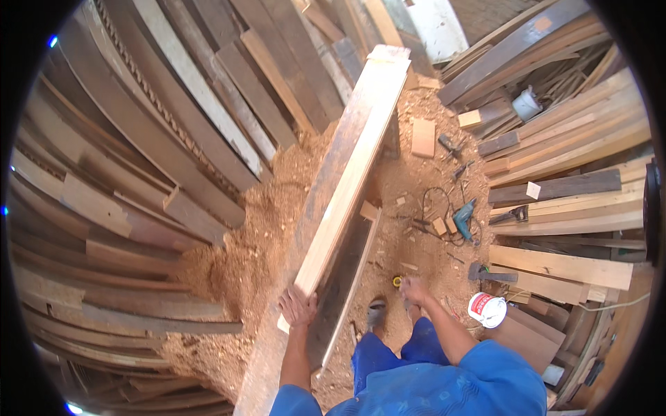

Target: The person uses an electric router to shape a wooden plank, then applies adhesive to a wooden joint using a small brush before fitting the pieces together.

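Note:
A long pale wooden plank [340, 201] lies lengthwise on a narrow dusty workbench [305, 229]. Across the plank's near end rests my left hand [297, 307], its fingers over one edge and the thumb at the other. My right hand [414, 291] is low on the right, away from the bench, with its fingers closed. At its fingertips shows a small round yellow and dark thing, which looks like a tape measure [397, 281]. The palm side of this hand is hidden.
Shavings cover the floor. A teal power tool [463, 218] with a dark cord, a handsaw [510, 215], a hammer-like tool [491, 273] and a white bucket [487, 310] are on the right. Stacked boards [208, 76] line the left; more timber [569, 208] lies right.

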The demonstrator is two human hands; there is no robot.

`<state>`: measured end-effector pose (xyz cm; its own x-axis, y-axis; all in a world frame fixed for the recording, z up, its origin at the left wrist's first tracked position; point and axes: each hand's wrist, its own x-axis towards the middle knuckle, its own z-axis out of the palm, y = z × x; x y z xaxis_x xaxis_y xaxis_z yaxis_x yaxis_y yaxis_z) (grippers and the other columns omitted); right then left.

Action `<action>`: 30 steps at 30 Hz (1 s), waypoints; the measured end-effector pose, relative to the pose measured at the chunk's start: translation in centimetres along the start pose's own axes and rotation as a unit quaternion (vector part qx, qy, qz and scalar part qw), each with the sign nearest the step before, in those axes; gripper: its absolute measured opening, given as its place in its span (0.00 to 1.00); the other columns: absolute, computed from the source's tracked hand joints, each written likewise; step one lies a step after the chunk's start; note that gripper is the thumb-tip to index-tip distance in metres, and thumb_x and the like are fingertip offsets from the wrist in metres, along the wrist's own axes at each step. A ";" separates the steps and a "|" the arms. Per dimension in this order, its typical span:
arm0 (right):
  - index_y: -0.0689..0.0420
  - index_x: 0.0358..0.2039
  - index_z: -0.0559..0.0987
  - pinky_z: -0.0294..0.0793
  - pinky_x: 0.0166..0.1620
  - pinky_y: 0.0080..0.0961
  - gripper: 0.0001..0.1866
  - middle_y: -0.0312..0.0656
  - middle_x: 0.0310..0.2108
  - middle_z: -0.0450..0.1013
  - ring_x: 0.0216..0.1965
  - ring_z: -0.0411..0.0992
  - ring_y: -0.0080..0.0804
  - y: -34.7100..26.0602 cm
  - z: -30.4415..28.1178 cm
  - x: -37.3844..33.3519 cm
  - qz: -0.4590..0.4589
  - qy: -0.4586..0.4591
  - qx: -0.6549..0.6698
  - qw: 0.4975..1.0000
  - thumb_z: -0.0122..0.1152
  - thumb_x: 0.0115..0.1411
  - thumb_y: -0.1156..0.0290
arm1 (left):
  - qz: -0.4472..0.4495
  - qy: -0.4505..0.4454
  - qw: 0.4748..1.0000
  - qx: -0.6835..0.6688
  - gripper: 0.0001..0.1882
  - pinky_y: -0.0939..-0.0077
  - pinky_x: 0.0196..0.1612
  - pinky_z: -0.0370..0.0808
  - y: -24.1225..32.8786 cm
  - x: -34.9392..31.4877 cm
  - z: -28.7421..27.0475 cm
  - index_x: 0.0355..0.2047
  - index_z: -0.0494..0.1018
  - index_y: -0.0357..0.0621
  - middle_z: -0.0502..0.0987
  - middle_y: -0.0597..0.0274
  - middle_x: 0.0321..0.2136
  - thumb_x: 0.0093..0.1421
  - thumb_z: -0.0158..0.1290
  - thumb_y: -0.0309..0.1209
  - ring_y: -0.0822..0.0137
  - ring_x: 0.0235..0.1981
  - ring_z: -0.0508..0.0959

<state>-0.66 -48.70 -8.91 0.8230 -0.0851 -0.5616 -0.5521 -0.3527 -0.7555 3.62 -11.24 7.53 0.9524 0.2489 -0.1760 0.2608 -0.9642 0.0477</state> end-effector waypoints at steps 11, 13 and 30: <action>0.63 0.53 0.73 0.60 0.61 0.47 0.25 0.58 0.52 0.69 0.55 0.66 0.55 -26.3 2.3 0.2 -0.423 0.082 -0.182 0.884 0.61 0.55 0.67 | -0.019 0.064 0.997 -0.029 0.45 0.47 0.58 0.63 -0.3 -0.6 0.4 0.62 0.62 0.42 0.69 0.46 0.54 0.49 0.62 0.53 0.46 0.56 0.67; 0.62 0.52 0.73 0.59 0.61 0.47 0.25 0.57 0.52 0.70 0.54 0.66 0.53 -28.8 5.0 0.8 -0.472 0.055 -0.179 0.861 0.62 0.55 0.67 | -0.026 0.047 0.998 -0.045 0.44 0.48 0.58 0.63 0.1 -0.4 -0.2 0.62 0.63 0.41 0.70 0.47 0.54 0.50 0.61 0.54 0.46 0.55 0.68; 0.51 0.35 0.81 0.61 0.56 0.39 0.07 0.39 0.38 0.79 0.48 0.70 0.41 -25.5 16.5 6.4 -0.630 0.137 -0.256 0.720 0.58 0.59 0.65 | 0.012 0.172 0.967 -0.188 0.43 0.53 0.55 0.67 -12.2 -8.6 5.6 0.62 0.64 0.41 0.72 0.47 0.50 0.50 0.67 0.46 0.47 0.50 0.68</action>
<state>16.47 -24.89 1.23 0.6615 0.4476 0.6017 0.7206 -0.6016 -0.3447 -8.67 -2.10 2.97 0.9380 0.3050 0.1646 0.2152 -0.8848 0.4132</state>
